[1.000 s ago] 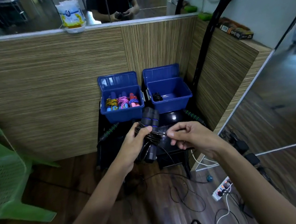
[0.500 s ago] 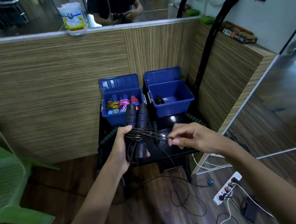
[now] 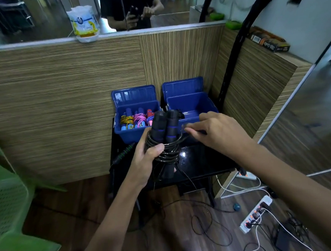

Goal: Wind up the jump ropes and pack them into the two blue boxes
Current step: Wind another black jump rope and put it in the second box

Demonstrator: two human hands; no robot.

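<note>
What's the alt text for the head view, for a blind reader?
The left hand grips a black jump rope by its two paired handles, cord coiled round them, while the right hand pinches the loose cord. Behind stand two open blue boxes: the left box holds wound coloured ropes, the right box is nearly bare.

Quick count from where I'm standing: two blue boxes (image 3: 135,131) (image 3: 191,105) against the wood panel (image 3: 65,99), three wound ropes (image 3: 137,119) in the left box, one black rope (image 3: 164,144), two hands (image 3: 145,163) (image 3: 218,132).
</note>
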